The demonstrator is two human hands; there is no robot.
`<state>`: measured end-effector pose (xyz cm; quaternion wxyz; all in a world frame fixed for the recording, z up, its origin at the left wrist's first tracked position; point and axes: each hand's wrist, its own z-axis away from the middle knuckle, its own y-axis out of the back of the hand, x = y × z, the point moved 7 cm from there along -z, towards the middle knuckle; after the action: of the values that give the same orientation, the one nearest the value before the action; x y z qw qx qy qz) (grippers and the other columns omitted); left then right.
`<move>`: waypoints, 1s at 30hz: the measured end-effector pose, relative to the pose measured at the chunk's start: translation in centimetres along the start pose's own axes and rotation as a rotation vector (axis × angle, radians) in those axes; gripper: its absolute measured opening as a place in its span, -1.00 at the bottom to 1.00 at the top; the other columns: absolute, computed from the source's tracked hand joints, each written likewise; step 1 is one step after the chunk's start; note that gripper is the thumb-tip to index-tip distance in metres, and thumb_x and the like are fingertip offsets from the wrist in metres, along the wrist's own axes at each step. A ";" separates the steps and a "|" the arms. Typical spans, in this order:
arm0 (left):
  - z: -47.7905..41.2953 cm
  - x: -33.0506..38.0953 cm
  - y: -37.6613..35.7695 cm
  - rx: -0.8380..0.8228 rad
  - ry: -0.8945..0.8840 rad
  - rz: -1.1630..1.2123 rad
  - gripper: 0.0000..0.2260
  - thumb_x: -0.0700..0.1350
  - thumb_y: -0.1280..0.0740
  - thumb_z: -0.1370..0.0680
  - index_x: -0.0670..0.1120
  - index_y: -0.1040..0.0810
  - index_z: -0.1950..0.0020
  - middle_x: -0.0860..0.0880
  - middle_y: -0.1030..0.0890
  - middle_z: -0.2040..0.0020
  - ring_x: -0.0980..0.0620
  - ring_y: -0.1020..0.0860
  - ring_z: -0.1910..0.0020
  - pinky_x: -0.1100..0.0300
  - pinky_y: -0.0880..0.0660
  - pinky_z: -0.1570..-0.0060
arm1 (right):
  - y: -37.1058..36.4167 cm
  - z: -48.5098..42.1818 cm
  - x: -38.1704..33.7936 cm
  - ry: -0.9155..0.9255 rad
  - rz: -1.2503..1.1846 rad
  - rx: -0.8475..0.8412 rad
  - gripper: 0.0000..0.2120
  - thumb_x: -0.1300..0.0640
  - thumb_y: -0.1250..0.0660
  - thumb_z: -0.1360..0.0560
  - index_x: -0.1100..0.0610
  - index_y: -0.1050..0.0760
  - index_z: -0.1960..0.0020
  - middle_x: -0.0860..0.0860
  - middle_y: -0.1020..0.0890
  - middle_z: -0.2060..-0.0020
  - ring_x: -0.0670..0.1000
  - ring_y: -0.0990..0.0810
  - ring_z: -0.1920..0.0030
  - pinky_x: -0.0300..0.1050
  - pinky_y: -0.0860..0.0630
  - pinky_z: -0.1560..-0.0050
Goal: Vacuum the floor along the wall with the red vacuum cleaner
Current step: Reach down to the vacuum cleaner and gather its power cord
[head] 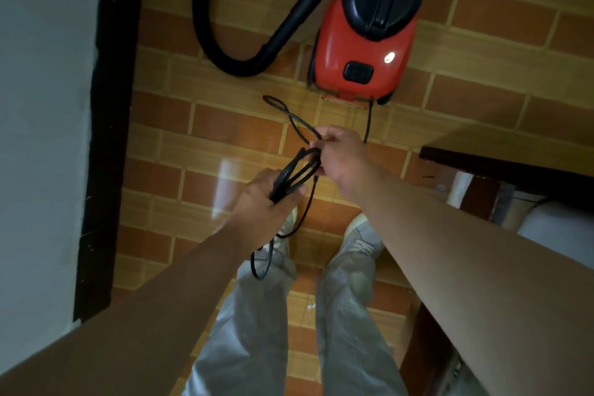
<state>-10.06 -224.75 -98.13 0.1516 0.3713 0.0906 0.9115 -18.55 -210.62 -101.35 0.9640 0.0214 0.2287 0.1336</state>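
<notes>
The red vacuum cleaner [363,51] with a black top stands on the tiled floor ahead of me. Its black hose [225,42] loops to the left. A thin black power cord [297,125] runs from the cleaner's rear to my hands. My left hand [260,202] grips a bundle of coiled cord loops. My right hand [340,154] pinches the cord at the top of that bundle. A loop of cord hangs down below my left hand over my shoe.
A grey wall [41,106] with a dark skirting strip [109,138] runs along the left. Dark furniture [514,167] and a white object [559,231] stand at the right. My legs and shoes [360,235] are below, on orange-brown brick-pattern tiles [225,125].
</notes>
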 end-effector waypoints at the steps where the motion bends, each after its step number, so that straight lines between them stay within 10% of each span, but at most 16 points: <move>1: -0.3 0.4 0.3 0.036 -0.050 -0.055 -0.82 -0.02 -0.45 -0.57 0.17 -0.48 0.14 0.10 -0.51 0.12 0.26 -0.49 0.29 0.44 -0.38 0.27 | 0.3 -0.2 0.3 -0.006 0.026 -0.015 -0.77 0.31 -0.23 -0.65 0.13 -0.63 -0.14 0.05 -0.62 0.21 -0.07 -0.54 0.33 -0.25 -0.48 0.36; 4: -1.3 3.0 1.3 0.150 -0.297 -0.227 -0.88 -0.14 -0.48 -0.53 0.05 -0.58 0.01 0.02 -0.46 -0.32 0.14 -0.43 -0.29 0.52 -0.26 -0.23 | 0.6 0.2 1.2 -0.033 0.144 -0.104 -0.81 0.31 -0.24 -0.62 0.12 -0.60 -0.05 -0.04 -0.52 0.32 -0.11 -0.43 0.40 -0.30 -0.35 0.45; 6: -2.4 4.2 1.5 0.145 -0.386 -0.221 -0.85 -0.14 -0.46 -0.54 0.01 -0.58 -0.07 0.10 -0.49 -0.35 0.06 -0.43 -0.39 0.19 -0.28 -0.45 | 0.9 0.7 2.3 -0.060 0.224 -0.169 -0.83 0.26 -0.23 -0.62 0.07 -0.56 0.00 -0.07 -0.48 0.34 -0.10 -0.40 0.39 -0.24 -0.33 0.41; 10: -5.0 4.3 -0.2 -0.134 -0.084 -0.108 -0.89 -0.01 -0.42 -0.54 -0.03 -0.58 0.02 0.11 -0.61 0.18 0.11 -0.58 0.11 0.00 -0.48 -0.09 | 2.0 1.7 4.1 -0.126 0.026 -0.186 -0.71 0.26 -0.16 -0.64 0.28 -0.66 -0.09 -0.04 -0.38 0.46 -0.04 -0.29 0.42 -0.14 -0.30 0.31; 14: -5.5 3.8 -2.4 -0.315 0.066 -0.124 -0.85 -0.09 -0.49 -0.48 -0.12 -0.60 0.06 -0.06 -0.66 0.23 0.01 -0.67 0.17 -0.01 -0.54 0.02 | 3.3 2.2 4.7 -0.148 -0.190 -0.179 -0.70 0.22 -0.16 -0.63 0.29 -0.66 -0.11 -0.02 -0.41 0.41 -0.03 -0.33 0.35 -0.10 -0.34 0.25; 20: -5.0 2.4 -3.4 -0.095 0.212 0.247 -0.72 -0.23 -0.49 -0.54 -0.08 -0.42 0.24 0.05 -0.47 0.44 -0.03 -0.47 0.41 0.07 -0.49 0.31 | 5.3 2.0 6.7 -0.327 -0.379 0.115 -0.57 -0.10 -0.20 -0.67 0.13 -0.49 -0.40 0.10 -0.58 -0.18 0.07 -0.55 -0.12 0.05 -0.56 -0.13; 25: -3.8 2.7 -4.8 -0.081 0.280 0.546 -0.73 -0.32 -0.45 -0.55 -0.09 -0.38 0.14 0.13 -0.52 0.47 0.07 -0.34 0.52 0.10 -0.37 0.35 | 4.1 3.0 9.8 -0.530 -0.115 0.050 -0.45 0.06 -0.37 -0.62 0.19 -0.32 -0.54 0.17 -0.39 -0.51 0.22 -0.42 -0.45 0.21 -0.41 -0.43; 30: -3.3 2.4 -6.3 -0.200 0.374 0.698 -0.80 -0.14 -0.51 -0.47 -0.01 -0.64 0.35 0.05 -0.38 0.40 0.10 -0.23 0.47 0.19 -0.34 0.37 | 3.1 2.1 12.1 -0.631 -0.207 0.022 -0.71 0.29 -0.28 -0.65 0.27 -0.47 -0.36 0.22 -0.58 -0.18 0.14 -0.62 -0.05 0.07 -0.64 -0.06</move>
<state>-12.66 -218.17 -100.67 -0.1506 0.1909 -0.1040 0.9644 -7.98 -204.34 -104.37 0.9955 0.0489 -0.0787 0.0194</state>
